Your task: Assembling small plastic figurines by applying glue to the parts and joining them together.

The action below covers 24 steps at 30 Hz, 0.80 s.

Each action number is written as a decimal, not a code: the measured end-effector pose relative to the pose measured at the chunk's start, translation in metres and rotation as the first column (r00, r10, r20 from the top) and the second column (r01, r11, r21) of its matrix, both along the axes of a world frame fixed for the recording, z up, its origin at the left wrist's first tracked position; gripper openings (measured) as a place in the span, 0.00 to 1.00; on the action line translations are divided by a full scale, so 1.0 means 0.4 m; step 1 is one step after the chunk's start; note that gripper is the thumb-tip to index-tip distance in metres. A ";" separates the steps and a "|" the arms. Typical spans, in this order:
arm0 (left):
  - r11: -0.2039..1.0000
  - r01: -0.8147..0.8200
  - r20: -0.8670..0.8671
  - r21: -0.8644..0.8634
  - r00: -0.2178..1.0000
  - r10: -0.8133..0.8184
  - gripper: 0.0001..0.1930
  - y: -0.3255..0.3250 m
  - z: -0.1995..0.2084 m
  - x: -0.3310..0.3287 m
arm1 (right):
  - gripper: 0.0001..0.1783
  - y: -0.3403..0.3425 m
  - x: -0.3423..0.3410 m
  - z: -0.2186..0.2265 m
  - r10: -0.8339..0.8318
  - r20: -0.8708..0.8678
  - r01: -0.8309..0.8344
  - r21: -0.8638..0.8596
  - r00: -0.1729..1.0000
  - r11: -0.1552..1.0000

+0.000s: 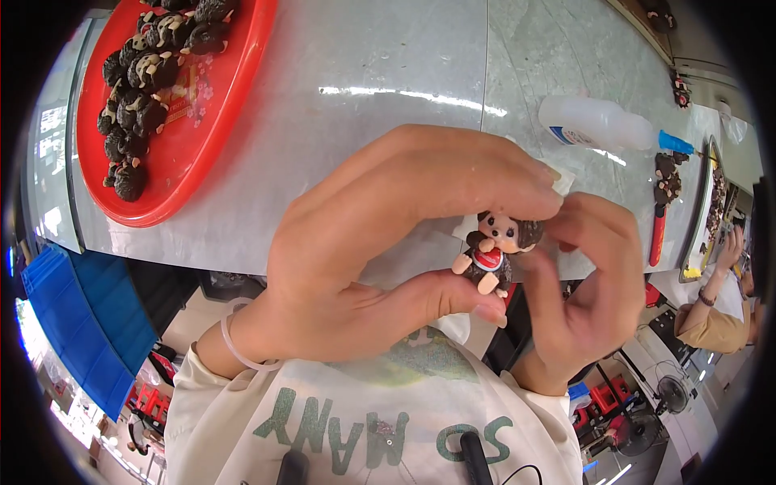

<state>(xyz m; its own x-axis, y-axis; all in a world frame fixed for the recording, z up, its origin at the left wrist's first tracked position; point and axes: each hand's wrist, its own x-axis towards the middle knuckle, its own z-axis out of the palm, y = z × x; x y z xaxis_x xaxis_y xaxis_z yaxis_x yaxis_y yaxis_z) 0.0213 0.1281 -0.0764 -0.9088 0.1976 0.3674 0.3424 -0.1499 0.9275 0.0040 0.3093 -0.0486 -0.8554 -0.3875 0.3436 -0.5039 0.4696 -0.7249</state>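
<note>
A small brown monkey-like figurine (495, 252) with a pale face and a red bib is pinched between the thumb and fingertips of my left hand (347, 234). Its face is turned up toward me. My right hand (594, 271) is curled close against the figurine's right side, fingers bent together. Whatever those fingers hold, if anything, is hidden, and they are partly blurred. Behind my left fingertips a piece of white tissue (572, 179) shows on the grey table (388, 65).
At far left a red tray (153, 214) carries several dark figurines (153, 73). A white bottle with a blue tip (598, 121) lies at the right, near a red-handled tool (658, 234). Another person's hand (730, 246) is at far right. Blue bins (81, 315) stand lower left.
</note>
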 end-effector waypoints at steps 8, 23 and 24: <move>0.999 -0.014 -0.036 -0.043 0.999 0.012 0.28 0.001 0.002 -0.004 | 0.14 -0.005 -0.001 -0.002 -0.010 0.006 0.008 0.263 1.000 0.965; 0.998 0.000 0.126 -0.062 0.992 0.008 0.30 0.001 0.015 0.005 | 0.14 -0.010 -0.011 -0.036 -0.079 -0.120 0.093 0.120 0.990 0.988; 0.999 -0.011 0.119 -0.044 0.993 0.016 0.31 0.003 0.012 0.006 | 0.14 -0.010 -0.010 -0.038 -0.081 -0.124 0.094 0.102 0.989 0.990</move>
